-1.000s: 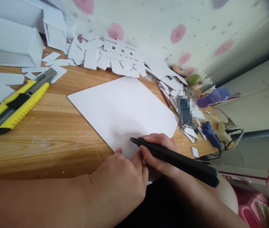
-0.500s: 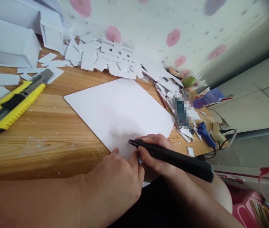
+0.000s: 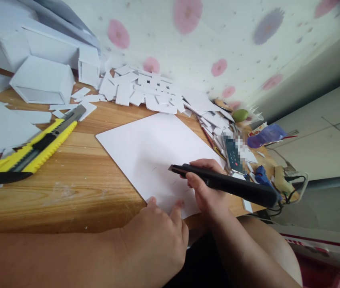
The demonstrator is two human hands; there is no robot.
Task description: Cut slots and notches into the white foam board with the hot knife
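A white foam board [image 3: 146, 148] lies flat on the wooden table, its near corner at the table's front edge, with faint short pencil lines on it. My left hand [image 3: 158, 236] holds the board's near edge, thumb and forefinger pressing on top and the other fingers curled at the edge. In my right hand [image 3: 210, 192] is a black utility knife [image 3: 233, 182], closed in the fingers. The knife's blade tip points left, just above the board near the marks; contact cannot be made out. A yellow and black utility knife [image 3: 38, 146] with its blade out lies left of the board.
White board offcuts [image 3: 137, 88] are heaped along the wall. White box-shaped models [image 3: 42, 78] stand at the back left. To the right are a phone [image 3: 233, 154], a blue tool [image 3: 263, 176], a power strip [image 3: 282, 182] and a green oval object [image 3: 240, 115].
My right hand has lifted the black knife slightly up and right, away from my left hand. The view has shifted, so the table appears lower and further right. My left hand stays on the board.
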